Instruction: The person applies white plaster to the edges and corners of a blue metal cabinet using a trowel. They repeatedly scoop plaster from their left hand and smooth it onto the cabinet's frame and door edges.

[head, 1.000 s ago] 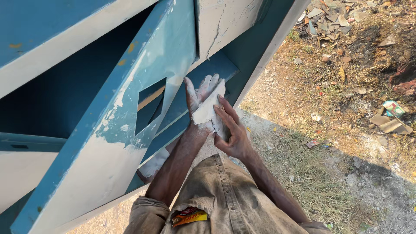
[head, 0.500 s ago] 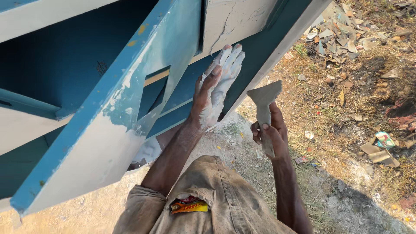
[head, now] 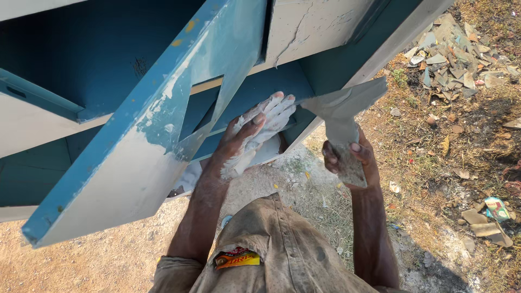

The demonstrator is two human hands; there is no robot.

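- Head view: left hand [head: 251, 135] lies flat, fingers stretched and loose, palm up against the blue metal frame [head: 135, 135]; it is caked in white putty [head: 247, 154] and clasps nothing.
- Head view: right hand [head: 347, 160] has its grip wrapped tight round the handle of a putty knife [head: 343, 116]; the wide grey blade points up and sits just beside the left fingertips, near the frame's edge.
- Head view: white filler is smeared over the slanted bar [head: 114, 179] of the frame; a pale panel [head: 312, 24] above shows a crack.
- Head view: person's tan shirt [head: 282, 249] fills the bottom, with a small red-and-yellow packet [head: 237, 258] in the pocket.
- Head view: dirt ground [head: 434, 179] at right carries dry grass, rubble and litter.
- Risk, judged: the blade edge is very close to the bare left fingers, so a slip could nick them.
- Risk, judged: putty on the open palm looks loose and could drop onto the shirt or ground.
- Risk, judged: the putty-coated hand may slide on the painted metal.
- Risk, judged: an uneven stroke could leave ridges in the filler.
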